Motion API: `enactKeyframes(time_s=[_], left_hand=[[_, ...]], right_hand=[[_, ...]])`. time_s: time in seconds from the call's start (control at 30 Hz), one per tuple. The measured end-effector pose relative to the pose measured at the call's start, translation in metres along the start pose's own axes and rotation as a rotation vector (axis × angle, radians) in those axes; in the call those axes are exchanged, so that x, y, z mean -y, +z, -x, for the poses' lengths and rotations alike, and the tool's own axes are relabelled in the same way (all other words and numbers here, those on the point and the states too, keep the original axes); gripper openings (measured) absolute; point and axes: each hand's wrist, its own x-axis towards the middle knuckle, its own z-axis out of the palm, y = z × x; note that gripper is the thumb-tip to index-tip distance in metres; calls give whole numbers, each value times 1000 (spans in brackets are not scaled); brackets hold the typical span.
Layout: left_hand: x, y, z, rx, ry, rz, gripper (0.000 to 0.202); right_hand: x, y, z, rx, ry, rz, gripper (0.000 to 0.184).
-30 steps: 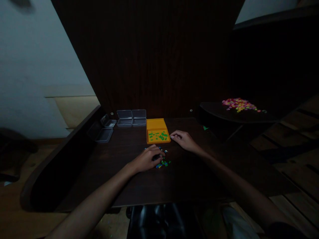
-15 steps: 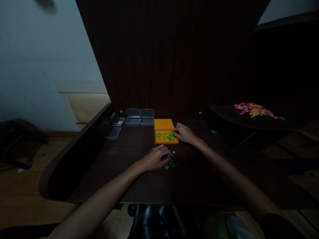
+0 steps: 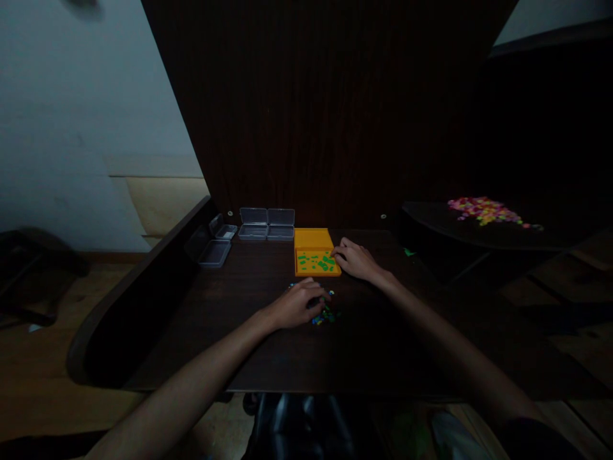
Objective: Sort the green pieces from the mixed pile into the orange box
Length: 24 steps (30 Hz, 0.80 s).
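Note:
My left hand (image 3: 299, 303) hovers low over the table beside a small pile of mixed green, blue and yellow bits (image 3: 324, 315). Its thumb and forefinger are curved and apart, with nothing plainly held between them. At the right edge of an open yellow box (image 3: 313, 239) is my right hand (image 3: 355, 259), fingers bent and tips close together. Whatever those fingertips may hold is too small to make out. Several small green pieces (image 3: 325, 264) lie scattered inside the box's front half, while its lid leans back behind.
Clear plastic boxes (image 3: 253, 231) stand open at the back left, and another clear box (image 3: 215, 253) sits nearer the raised left side panel (image 3: 138, 287). To the right, a dark shelf (image 3: 426, 223) bears a heap of pink, red and yellow pieces (image 3: 486, 209).
My right hand has shifted slightly right relative to the yellow box, its fingertips drawing towards the edge. My left hand stays almost in place by the pile. The whole view has shifted slightly.

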Motion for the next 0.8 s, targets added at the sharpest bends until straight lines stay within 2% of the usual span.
enactKeyframes(time_s=[0.13,0.23,0.37,0.47,0.53,0.67,0.73,0.8], left_hand=[[3,0,1,-35,31,10,16],[6,-3,1,-97,49,32,18],[7,-7,2,-221,38,30,20],[7,-10,2,-317,7,29,21],[8,-10,2,-369,-26,38,21],[11,-11,2,-422,-80,32,20],[12,-12,2,-414,-89,25,17],[13,-11,2,-396,-73,17,15]], right_hand=[[-1,4,1,-32,-7,-36,30],[0,6,2,-123,-46,-111,29],[8,7,11,-249,-175,-289,22],[18,2,26,-255,-295,-489,18],[22,-3,39,-139,-358,-617,17],[22,-10,59,293,-428,-709,21],[19,-12,64,387,-404,-707,23],[17,-13,66,401,-387,-703,23]])
